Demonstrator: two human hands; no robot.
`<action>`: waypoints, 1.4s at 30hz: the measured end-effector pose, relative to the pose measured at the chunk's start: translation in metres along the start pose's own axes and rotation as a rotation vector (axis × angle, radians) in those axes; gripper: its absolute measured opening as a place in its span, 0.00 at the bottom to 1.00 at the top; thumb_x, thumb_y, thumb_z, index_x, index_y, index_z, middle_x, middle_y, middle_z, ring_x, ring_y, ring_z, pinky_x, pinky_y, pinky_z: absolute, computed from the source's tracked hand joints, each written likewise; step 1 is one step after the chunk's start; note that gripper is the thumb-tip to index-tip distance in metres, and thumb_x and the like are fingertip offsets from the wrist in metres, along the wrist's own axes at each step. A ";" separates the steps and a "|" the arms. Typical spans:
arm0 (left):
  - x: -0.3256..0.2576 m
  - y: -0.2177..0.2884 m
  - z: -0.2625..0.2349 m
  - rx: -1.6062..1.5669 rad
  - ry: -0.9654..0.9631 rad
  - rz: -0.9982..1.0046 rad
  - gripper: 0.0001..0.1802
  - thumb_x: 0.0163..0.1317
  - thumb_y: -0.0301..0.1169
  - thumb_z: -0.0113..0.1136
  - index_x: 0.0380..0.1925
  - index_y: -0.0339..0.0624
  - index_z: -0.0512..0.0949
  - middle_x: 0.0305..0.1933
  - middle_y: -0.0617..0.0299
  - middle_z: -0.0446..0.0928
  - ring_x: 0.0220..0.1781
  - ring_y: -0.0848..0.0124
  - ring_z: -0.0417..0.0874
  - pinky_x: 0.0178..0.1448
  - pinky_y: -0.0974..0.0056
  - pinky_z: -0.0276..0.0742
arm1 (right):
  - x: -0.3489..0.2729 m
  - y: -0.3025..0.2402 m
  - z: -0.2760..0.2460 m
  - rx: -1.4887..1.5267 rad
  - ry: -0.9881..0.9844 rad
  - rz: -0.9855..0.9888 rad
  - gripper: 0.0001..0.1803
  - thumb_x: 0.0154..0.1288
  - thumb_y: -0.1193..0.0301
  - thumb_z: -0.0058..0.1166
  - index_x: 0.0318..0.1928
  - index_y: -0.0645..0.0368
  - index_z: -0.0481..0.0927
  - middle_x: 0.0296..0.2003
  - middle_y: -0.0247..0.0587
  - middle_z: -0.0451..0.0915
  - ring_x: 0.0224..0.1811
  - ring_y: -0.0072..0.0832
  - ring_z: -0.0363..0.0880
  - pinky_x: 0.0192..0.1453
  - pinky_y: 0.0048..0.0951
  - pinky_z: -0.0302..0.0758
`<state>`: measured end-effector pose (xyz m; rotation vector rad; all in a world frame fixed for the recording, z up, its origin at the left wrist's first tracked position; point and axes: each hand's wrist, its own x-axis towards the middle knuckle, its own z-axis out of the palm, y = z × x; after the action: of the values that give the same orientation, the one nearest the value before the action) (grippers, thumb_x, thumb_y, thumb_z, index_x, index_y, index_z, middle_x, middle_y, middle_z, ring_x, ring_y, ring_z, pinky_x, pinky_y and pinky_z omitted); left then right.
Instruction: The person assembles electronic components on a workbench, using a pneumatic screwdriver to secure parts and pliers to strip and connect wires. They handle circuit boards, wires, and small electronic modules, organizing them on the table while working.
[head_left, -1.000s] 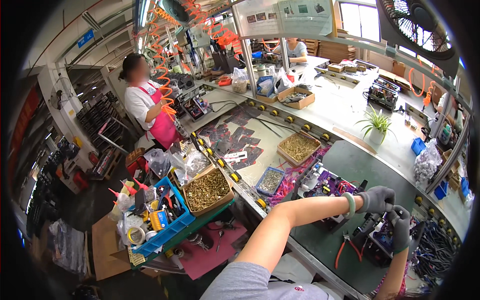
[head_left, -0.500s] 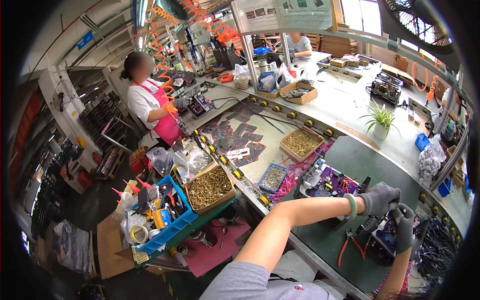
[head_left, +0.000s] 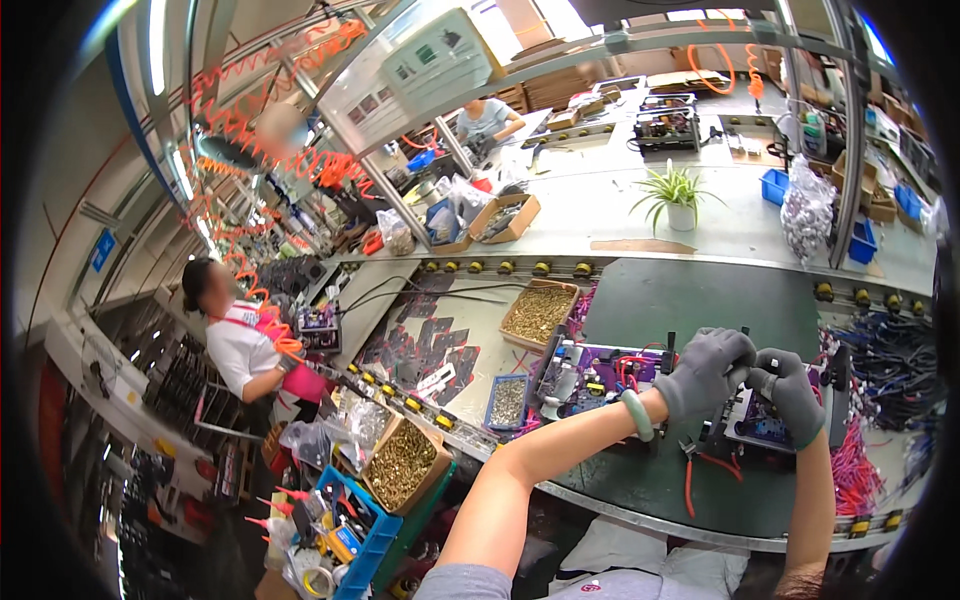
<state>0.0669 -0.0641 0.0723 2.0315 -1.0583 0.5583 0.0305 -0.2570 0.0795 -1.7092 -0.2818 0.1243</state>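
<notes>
My left hand (head_left: 706, 372) and my right hand (head_left: 790, 396), both in grey gloves, meet above the right-hand circuit board assembly (head_left: 752, 424). The fingers of each are bent and pressed together in a pinch. Whatever sits between the fingertips is hidden. A green bangle (head_left: 637, 415) circles my left wrist. Beside that forearm, to the left, lies another assembly with a purple circuit board (head_left: 577, 397) and red wires. Red-handled pliers (head_left: 689, 487) rest on the dark green mat (head_left: 715, 300), nearer to me than the hands.
Left of the boards are a blue tray of small metal parts (head_left: 508, 402) and a box of brass-coloured parts (head_left: 540, 312). Dark cables (head_left: 885, 365) pile up at right. A potted plant (head_left: 682, 212) stands beyond the mat. A co-worker in a pink apron (head_left: 303, 382) stands at left.
The whole view has swung to the right and levelled, so the bench sits further left in it. My hands remain together over the right-hand assembly, fingers still pinched.
</notes>
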 end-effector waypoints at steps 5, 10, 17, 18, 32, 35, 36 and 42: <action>0.002 0.002 -0.002 -0.019 -0.039 -0.032 0.10 0.52 0.27 0.67 0.33 0.46 0.75 0.33 0.60 0.78 0.40 0.57 0.81 0.49 0.55 0.74 | 0.002 0.006 0.000 0.090 -0.004 0.009 0.05 0.63 0.75 0.62 0.36 0.65 0.82 0.26 0.25 0.76 0.29 0.12 0.69 0.31 0.19 0.67; 0.003 0.001 -0.003 -0.079 -0.056 -0.098 0.10 0.51 0.30 0.68 0.31 0.45 0.76 0.32 0.60 0.80 0.39 0.58 0.82 0.49 0.55 0.74 | 0.003 0.012 0.000 0.023 -0.006 -0.026 0.05 0.65 0.74 0.63 0.35 0.64 0.81 0.25 0.24 0.75 0.28 0.11 0.67 0.29 0.18 0.65; 0.004 0.003 -0.004 -0.110 -0.072 -0.219 0.12 0.56 0.33 0.69 0.38 0.44 0.78 0.32 0.58 0.81 0.38 0.57 0.83 0.47 0.56 0.76 | 0.004 0.013 0.004 -0.047 0.021 -0.144 0.06 0.61 0.77 0.66 0.36 0.65 0.82 0.27 0.28 0.78 0.29 0.14 0.72 0.32 0.21 0.71; 0.004 0.003 -0.004 -0.106 -0.069 -0.197 0.13 0.57 0.33 0.68 0.41 0.44 0.79 0.32 0.57 0.81 0.37 0.57 0.84 0.45 0.56 0.77 | 0.004 0.014 0.005 -0.059 0.021 -0.166 0.06 0.61 0.77 0.66 0.36 0.65 0.83 0.27 0.28 0.79 0.29 0.15 0.72 0.33 0.21 0.72; 0.006 0.008 -0.006 -0.236 -0.143 -0.350 0.12 0.60 0.29 0.65 0.44 0.41 0.78 0.28 0.55 0.81 0.30 0.62 0.85 0.36 0.61 0.80 | 0.002 0.019 0.014 -0.410 0.269 -0.474 0.09 0.51 0.81 0.66 0.35 0.61 0.83 0.28 0.43 0.82 0.26 0.32 0.80 0.30 0.31 0.75; 0.007 0.009 -0.007 -0.268 -0.160 -0.391 0.13 0.60 0.26 0.63 0.46 0.40 0.77 0.27 0.57 0.81 0.29 0.67 0.85 0.37 0.62 0.81 | -0.002 0.010 0.016 -0.628 0.288 -0.542 0.10 0.50 0.81 0.65 0.35 0.62 0.82 0.30 0.46 0.82 0.28 0.39 0.81 0.32 0.34 0.75; 0.006 0.008 -0.007 -0.277 -0.169 -0.401 0.14 0.60 0.26 0.63 0.46 0.40 0.77 0.28 0.56 0.82 0.29 0.68 0.85 0.37 0.62 0.81 | -0.003 0.008 0.017 -0.634 0.304 -0.553 0.10 0.49 0.80 0.64 0.35 0.61 0.82 0.29 0.47 0.81 0.29 0.43 0.81 0.33 0.37 0.75; 0.002 -0.011 -0.003 -0.364 -0.112 -0.504 0.20 0.59 0.25 0.61 0.53 0.38 0.77 0.40 0.53 0.82 0.42 0.69 0.85 0.45 0.64 0.81 | 0.003 0.016 0.001 -0.935 0.311 -0.551 0.05 0.49 0.73 0.60 0.30 0.56 0.82 0.26 0.45 0.76 0.30 0.46 0.79 0.32 0.46 0.73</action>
<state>0.0774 -0.0591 0.0705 1.9124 -0.6118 -0.0107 0.0353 -0.2574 0.0634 -2.4467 -0.6267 -0.7861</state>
